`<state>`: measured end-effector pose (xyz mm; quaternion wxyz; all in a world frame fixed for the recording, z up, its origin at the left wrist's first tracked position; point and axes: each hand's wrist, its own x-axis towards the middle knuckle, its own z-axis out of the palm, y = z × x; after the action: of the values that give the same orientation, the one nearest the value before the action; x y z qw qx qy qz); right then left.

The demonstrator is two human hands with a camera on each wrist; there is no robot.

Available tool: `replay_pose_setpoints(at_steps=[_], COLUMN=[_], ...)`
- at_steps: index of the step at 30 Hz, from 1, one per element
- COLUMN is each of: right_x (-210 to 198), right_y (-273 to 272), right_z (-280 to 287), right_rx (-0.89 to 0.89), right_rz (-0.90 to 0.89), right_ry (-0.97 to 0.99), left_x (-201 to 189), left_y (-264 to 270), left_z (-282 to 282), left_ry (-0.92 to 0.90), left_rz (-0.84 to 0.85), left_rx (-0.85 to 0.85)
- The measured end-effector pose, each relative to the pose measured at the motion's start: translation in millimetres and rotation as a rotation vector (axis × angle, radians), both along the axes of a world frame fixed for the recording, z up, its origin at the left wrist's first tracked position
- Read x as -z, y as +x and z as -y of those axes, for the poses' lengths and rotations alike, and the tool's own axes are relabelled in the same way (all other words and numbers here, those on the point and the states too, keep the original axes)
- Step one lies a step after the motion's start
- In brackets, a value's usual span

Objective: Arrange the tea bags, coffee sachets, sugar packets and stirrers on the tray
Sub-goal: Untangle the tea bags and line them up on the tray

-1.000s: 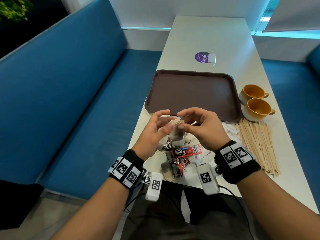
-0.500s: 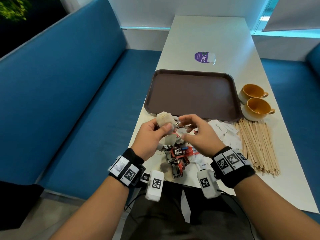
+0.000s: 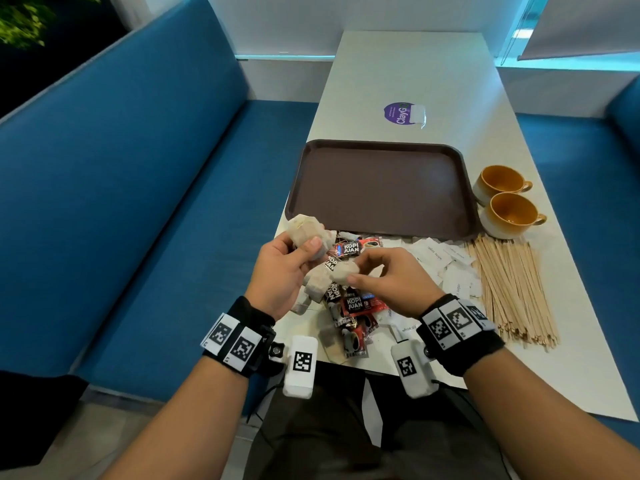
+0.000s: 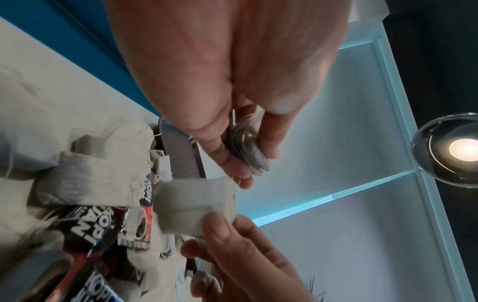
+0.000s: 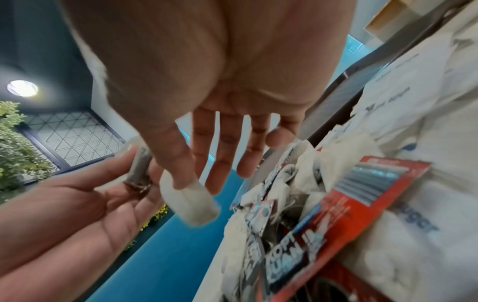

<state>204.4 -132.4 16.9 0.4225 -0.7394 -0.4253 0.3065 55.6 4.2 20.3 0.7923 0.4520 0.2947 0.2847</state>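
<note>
Gathering tea bags is the step in hand: the left hand (image 3: 280, 268) clasps a small stack (image 3: 306, 230), the right hand (image 3: 388, 282) pinches another tea bag (image 3: 343, 271), and next they likely go to the bare tray (image 3: 381, 188) at twelve o'clock.

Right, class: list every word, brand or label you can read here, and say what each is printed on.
"KOPI JUAN": red and black coffee sachets.
"ClayGo": purple round sticker on the table; its smaller lines are too small to read.
"white sugar": white sugar packets, faint.
Square black-and-white code markers: wristbands, no words.
</note>
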Motion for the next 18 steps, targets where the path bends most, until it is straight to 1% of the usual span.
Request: replay_pose_setpoints(at_steps=[3,5,7,10,12,14,16,18], right_x=[-8.0,-10.7,-11.4,-10.0,-9.9,-13.0,-19.6,-28.5], right_y=[7.2,11.0,14.2,22.7,30.1,34.9,33.8,25.8], right_z=[6.3,8.5,7.9,8.3,10.3,12.9,13.9,13.0], right_rx=[-0.058,-0.059,0.046,0.313,0.458,0.553,0.554,0.449], right_rz=[0.009,0.078,0.154,0.173,0.135,0.072,-0.004,-0.086], right_ry=[-0.070,-0.133,-0.162,-0.103,-0.025,0.039,0.079,0.107], left_x=[4.7,7.7,10.3,13.9,14.6,12.5,9.2,7.1], left_y=[-1.5,-2.0,-1.7,-2.4,-4.0,-5.4,-6.3,-4.9], left_z=[-5.9,-6.0,-4.3,-2.4,-1.8,-1.1,0.3,2.4], left_ry=[-0.018,-0.040,-0.066,-0.102,-0.123,-0.137,-0.146,-0.153], left_rz=[-0.059,-0.107,-0.145,-0.183,-0.200,-0.196,-0.168,-0.141], left_rx=[-0.084,-0.103,-0.122,-0.117,-0.100,-0.086,-0.054,-0.027])
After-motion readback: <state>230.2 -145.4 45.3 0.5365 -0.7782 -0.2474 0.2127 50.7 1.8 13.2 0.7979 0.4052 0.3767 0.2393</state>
